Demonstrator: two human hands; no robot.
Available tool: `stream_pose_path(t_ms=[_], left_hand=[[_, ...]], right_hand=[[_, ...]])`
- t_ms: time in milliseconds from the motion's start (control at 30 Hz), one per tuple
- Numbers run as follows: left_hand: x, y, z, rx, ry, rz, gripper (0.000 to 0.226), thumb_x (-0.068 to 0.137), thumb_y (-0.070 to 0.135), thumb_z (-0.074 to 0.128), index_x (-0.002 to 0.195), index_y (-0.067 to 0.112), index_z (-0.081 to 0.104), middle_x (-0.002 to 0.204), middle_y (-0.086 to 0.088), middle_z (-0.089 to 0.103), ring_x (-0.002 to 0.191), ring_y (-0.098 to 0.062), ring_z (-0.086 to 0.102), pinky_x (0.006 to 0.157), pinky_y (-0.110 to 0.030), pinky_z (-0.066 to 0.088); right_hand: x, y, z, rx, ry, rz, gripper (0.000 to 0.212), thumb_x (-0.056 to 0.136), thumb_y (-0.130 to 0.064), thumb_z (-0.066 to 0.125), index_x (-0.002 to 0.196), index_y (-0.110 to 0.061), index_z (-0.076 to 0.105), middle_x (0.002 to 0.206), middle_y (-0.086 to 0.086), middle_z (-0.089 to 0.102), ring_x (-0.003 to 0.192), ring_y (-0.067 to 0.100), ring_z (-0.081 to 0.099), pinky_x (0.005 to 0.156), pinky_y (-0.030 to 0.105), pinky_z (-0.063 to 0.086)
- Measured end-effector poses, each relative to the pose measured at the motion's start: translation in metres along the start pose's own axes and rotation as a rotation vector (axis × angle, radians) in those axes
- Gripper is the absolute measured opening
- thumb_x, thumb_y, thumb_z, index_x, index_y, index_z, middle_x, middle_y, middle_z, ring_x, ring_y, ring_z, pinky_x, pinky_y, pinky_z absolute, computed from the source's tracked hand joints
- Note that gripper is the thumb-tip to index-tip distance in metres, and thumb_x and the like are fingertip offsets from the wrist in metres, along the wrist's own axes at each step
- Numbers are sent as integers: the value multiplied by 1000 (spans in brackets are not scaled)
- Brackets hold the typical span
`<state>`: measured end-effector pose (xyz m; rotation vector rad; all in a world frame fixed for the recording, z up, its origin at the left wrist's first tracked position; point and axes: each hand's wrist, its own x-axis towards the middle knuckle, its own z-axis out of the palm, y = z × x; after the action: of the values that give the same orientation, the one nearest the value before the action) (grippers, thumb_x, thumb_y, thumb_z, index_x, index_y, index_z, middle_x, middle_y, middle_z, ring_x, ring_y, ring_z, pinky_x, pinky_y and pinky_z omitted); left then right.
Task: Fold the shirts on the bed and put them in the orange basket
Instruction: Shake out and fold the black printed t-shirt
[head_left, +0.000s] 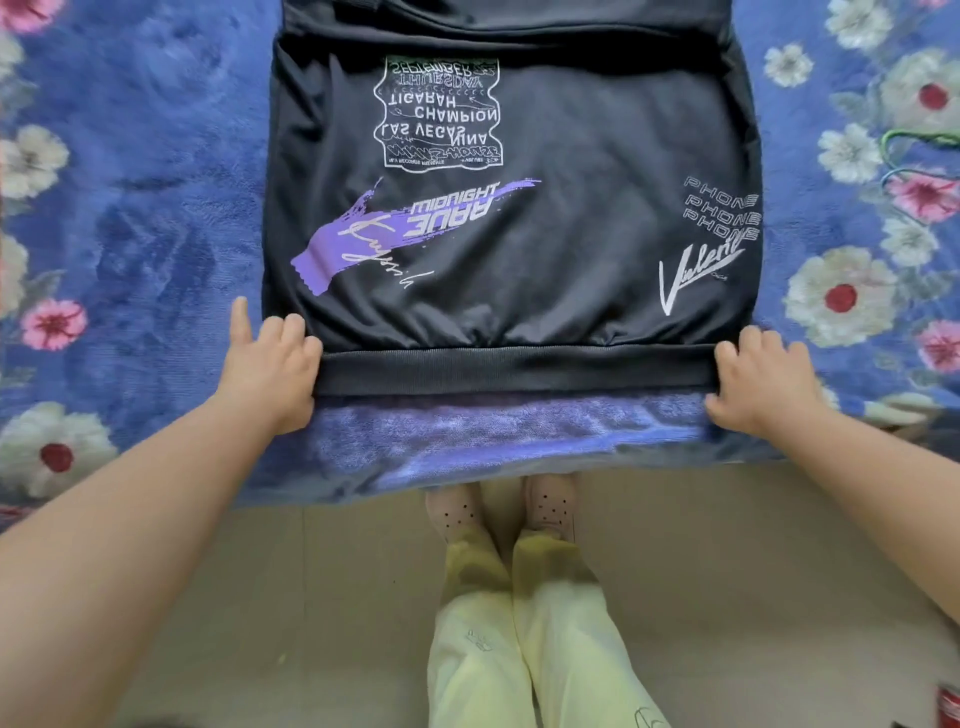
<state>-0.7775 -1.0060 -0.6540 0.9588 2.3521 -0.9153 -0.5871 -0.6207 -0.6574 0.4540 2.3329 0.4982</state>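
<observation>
A black shirt (561, 208) with white and purple prints lies flat on the bed, its ribbed hem nearest me. My left hand (267, 369) grips the hem's left corner, fingers curled over the fabric. At the hem's right corner my right hand (761, 384) grips the same way. The sleeves look folded in across the top of the shirt. No orange basket shows in this view.
The bed carries a blue blanket (130, 234) with white and pink flowers; its front edge runs just below my hands. Green and blue cords (914, 150) lie at the right edge. Beige floor, my legs and slippers are below. A red object (949, 706) sits at bottom right.
</observation>
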Motion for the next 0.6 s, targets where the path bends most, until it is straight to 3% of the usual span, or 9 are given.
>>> stream_pose_path(t_ms=[67, 133, 167, 267, 367, 433, 467, 533, 600], left_hand=[[2, 3, -1, -80, 172, 143, 58, 66, 44, 74, 107, 7, 55, 110, -14, 50, 101, -30, 52, 104, -56, 22], [6, 8, -2, -94, 297, 261, 73, 34, 35, 90, 93, 2, 62, 92, -18, 58, 79, -32, 59, 87, -50, 42], [8, 13, 0, -113, 342, 274, 74, 28, 25, 90, 91, 0, 62, 85, -18, 59, 72, -31, 59, 79, -46, 47], [14, 29, -2, -131, 399, 233, 68, 37, 2, 76, 98, -1, 47, 76, -17, 53, 63, -30, 53, 63, -38, 48], [26, 35, 4, -132, 535, 270, 39, 54, -1, 54, 91, 1, 43, 66, -14, 49, 55, -27, 50, 50, -29, 39], [36, 34, 8, -159, 573, 271, 21, 64, -1, 37, 84, 4, 41, 59, -12, 47, 49, -26, 49, 44, -27, 36], [38, 32, 3, -191, 567, 259, 19, 65, -4, 36, 82, 4, 41, 58, -13, 47, 48, -26, 50, 43, -27, 36], [43, 26, -6, -290, 421, 217, 22, 71, -9, 48, 90, 1, 49, 72, -17, 55, 64, -32, 58, 50, -32, 42], [45, 17, -17, -336, 202, 126, 32, 86, 0, 44, 116, 8, 48, 103, -12, 57, 95, -32, 57, 66, -35, 42]], right_hand=[[-9, -11, -2, 49, 81, -5, 61, 65, -42, 73, 106, -1, 52, 120, 24, 47, 110, 36, 47, 88, 44, 40], [-13, -24, -5, 106, 216, -86, 75, 42, -18, 85, 105, 6, 52, 119, 34, 51, 108, 46, 52, 84, 57, 43], [-12, -31, -5, 136, 223, -118, 82, 36, -9, 84, 109, 5, 51, 119, 35, 52, 107, 47, 54, 81, 60, 44], [-5, -48, -16, 117, 198, -187, 91, 30, 2, 82, 117, 3, 59, 120, 34, 54, 107, 48, 56, 80, 60, 46], [8, -51, -21, 33, 160, -217, 74, 52, 0, 72, 124, 0, 56, 126, 32, 50, 111, 46, 54, 83, 54, 47], [21, -43, -21, 53, 246, -287, 48, 68, -4, 47, 113, 2, 62, 112, 32, 59, 93, 44, 62, 69, 48, 53], [27, -40, -21, 93, 279, -310, 45, 69, -4, 36, 102, 3, 65, 98, 30, 63, 78, 43, 64, 59, 45, 55], [35, -34, -33, 200, 266, -315, 38, 66, 0, 32, 86, 3, 64, 81, 23, 63, 64, 39, 61, 50, 41, 52], [41, -26, -53, 250, 238, -301, 41, 75, 2, 40, 106, -7, 65, 107, 13, 63, 93, 35, 61, 70, 39, 52]])
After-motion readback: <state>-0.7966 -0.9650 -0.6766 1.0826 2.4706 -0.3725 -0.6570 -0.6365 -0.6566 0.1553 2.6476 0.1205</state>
